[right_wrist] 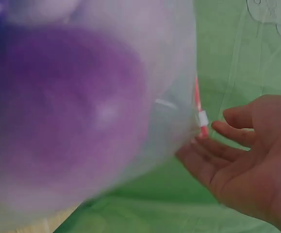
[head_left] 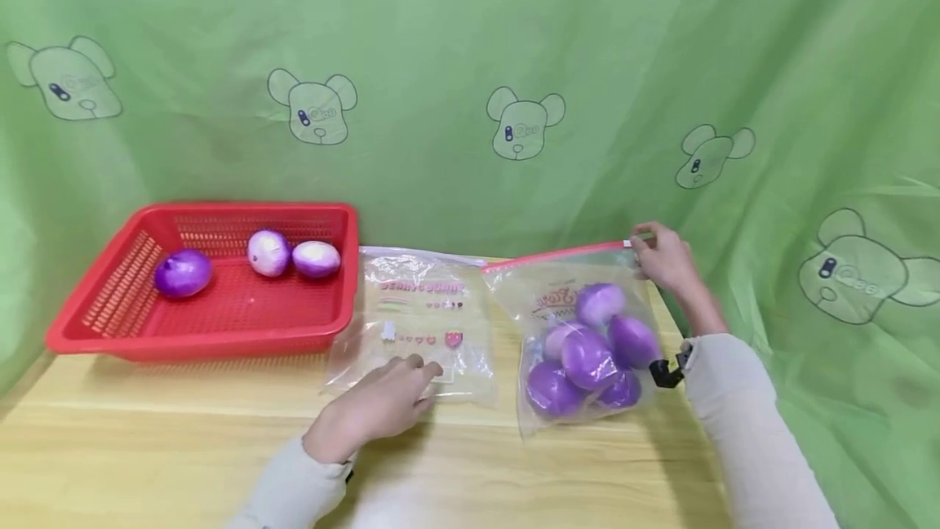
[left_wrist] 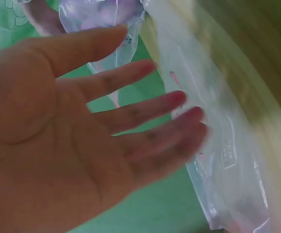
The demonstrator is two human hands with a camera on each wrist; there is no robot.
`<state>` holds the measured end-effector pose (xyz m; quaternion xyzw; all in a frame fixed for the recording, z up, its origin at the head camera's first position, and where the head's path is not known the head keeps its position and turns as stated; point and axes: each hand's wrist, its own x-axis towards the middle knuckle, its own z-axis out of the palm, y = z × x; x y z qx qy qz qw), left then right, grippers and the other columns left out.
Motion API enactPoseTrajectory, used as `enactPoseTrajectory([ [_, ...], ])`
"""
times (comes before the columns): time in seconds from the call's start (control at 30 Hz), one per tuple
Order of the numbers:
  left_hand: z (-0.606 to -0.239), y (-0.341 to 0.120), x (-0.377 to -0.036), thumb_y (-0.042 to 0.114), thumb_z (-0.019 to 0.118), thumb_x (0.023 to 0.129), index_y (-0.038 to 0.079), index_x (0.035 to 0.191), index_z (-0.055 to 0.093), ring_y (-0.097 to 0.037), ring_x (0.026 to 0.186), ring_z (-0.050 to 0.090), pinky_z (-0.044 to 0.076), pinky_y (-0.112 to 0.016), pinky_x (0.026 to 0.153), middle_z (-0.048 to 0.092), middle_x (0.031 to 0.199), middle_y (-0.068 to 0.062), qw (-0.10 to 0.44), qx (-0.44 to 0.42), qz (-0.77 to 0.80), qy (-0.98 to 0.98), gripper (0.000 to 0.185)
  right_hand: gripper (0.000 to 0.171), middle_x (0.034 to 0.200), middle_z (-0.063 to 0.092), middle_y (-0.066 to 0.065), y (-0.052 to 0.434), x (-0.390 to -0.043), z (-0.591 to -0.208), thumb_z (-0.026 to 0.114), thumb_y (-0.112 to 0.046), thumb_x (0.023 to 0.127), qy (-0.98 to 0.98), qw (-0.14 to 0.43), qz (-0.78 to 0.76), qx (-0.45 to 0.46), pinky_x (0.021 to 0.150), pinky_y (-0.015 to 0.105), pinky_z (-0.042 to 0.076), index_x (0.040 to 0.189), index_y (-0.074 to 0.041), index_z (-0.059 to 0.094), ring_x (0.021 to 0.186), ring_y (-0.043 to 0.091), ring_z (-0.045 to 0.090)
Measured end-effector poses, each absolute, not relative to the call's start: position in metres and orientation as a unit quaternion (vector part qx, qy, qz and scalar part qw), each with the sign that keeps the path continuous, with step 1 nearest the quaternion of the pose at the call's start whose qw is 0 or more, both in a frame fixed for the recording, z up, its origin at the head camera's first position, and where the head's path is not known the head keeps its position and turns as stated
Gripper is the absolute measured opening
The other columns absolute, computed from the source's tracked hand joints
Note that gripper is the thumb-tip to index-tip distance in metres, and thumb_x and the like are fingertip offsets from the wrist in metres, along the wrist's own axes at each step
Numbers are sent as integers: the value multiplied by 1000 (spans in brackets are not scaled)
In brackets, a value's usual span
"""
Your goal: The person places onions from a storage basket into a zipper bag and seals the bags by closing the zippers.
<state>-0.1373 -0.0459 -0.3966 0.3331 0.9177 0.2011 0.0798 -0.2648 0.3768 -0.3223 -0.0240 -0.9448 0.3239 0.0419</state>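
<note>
Filled zip bag (head_left: 558,280) seen at right of the wooden table (head_left: 184,447), packed with several purple-and-white round items (head_left: 587,357); exact count blocked by overlap. Its top edge is lined with a red zip (head_left: 558,255), with a white slider (head_left: 627,243) at the right end. Right hand (head_left: 668,264) placed at that end, just beside the slider; fingers (right_wrist: 198,165) extended and loosely bent, tips at the bag corner, thumb held apart from them, no pinch shown in the right wrist view; firm contact cannot be told. Left hand (head_left: 382,398) positioned over the lower part of a flat printed bag (head_left: 419,325), palm and fingers seen straight and slightly spread in the left wrist view, nothing gripped; whether the plastic is touched cannot be told. Flat bag laid between the filled one and a red basket (head_left: 206,343), its pale zip edge turned toward the curtain. Three more purple-and-white pieces contained in the basket: one purple piece (head_left: 184,273) at left, a paler pair (head_left: 269,252) side by side at right. Background covered by a green curtain (head_left: 426,23) printed with mouse-like heads (head_left: 525,129). Both arms covered by pale sleeves (head_left: 742,415).
</note>
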Motion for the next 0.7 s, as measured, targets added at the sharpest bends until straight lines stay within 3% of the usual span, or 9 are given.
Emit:
enactPoseTrajectory([
  [0.17, -396, -48, -138, 18, 70, 92, 5, 115, 64, -22, 93, 62, 52, -40, 84, 65, 100, -7, 160, 323, 209, 909, 28, 51, 147, 37, 35, 351, -245, -332, 43, -17, 105, -966, 73, 248, 8, 96, 65, 43, 150, 5, 32, 122, 51, 46],
  [0.33, -394, -50, -141, 18, 69, 92, 2, 119, 64, -24, 101, 62, 51, -41, 91, 67, 107, -11, 173, 321, 221, 904, 32, 49, 152, 30, 33, 301, -199, -339, 54, -12, 100, -976, 121, 163, 71, 109, 72, 20, 146, 1, 42, 138, 55, 27],
  [0.53, -396, -60, -148, 16, 66, 94, 1, 120, 64, -26, 107, 61, 48, -44, 96, 68, 112, -11, 198, 315, 263, 890, 30, 48, 147, 40, 29, 246, -134, -368, 65, -10, 93, -968, 186, 96, 137, 107, 72, 26, 138, -2, 52, 134, 52, 35],
  [0.7, -398, -65, -152, 14, 65, 94, 1, 118, 65, -25, 104, 62, 49, -44, 95, 69, 110, -11, 195, 316, 276, 887, 27, 50, 149, 43, 23, 206, -107, -383, 70, -12, 89, -959, 182, 93, 195, 112, 63, 29, 137, -5, 55, 137, 44, 36],
])
